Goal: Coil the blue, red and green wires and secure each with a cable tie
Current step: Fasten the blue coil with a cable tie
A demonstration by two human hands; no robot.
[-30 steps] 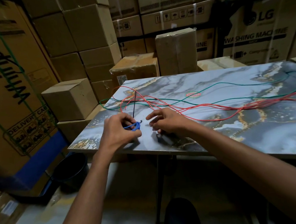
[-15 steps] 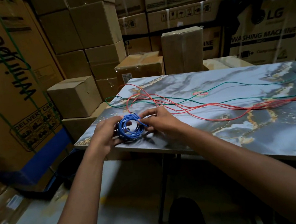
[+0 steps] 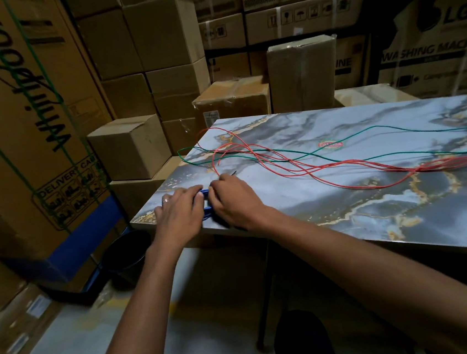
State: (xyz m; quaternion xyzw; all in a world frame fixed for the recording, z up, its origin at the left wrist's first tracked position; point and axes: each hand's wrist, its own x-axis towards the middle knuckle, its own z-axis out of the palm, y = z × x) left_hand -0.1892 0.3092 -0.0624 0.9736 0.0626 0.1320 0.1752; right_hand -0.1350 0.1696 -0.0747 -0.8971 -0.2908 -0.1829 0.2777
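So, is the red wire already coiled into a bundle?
No, the red wire lies spread in long loose loops across the table, apart from both hands.

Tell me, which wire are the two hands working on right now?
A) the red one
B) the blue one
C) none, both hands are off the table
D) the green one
B: a blue coil shows between the left hand and right hand, while the red wire and green wire lie loose across the table.
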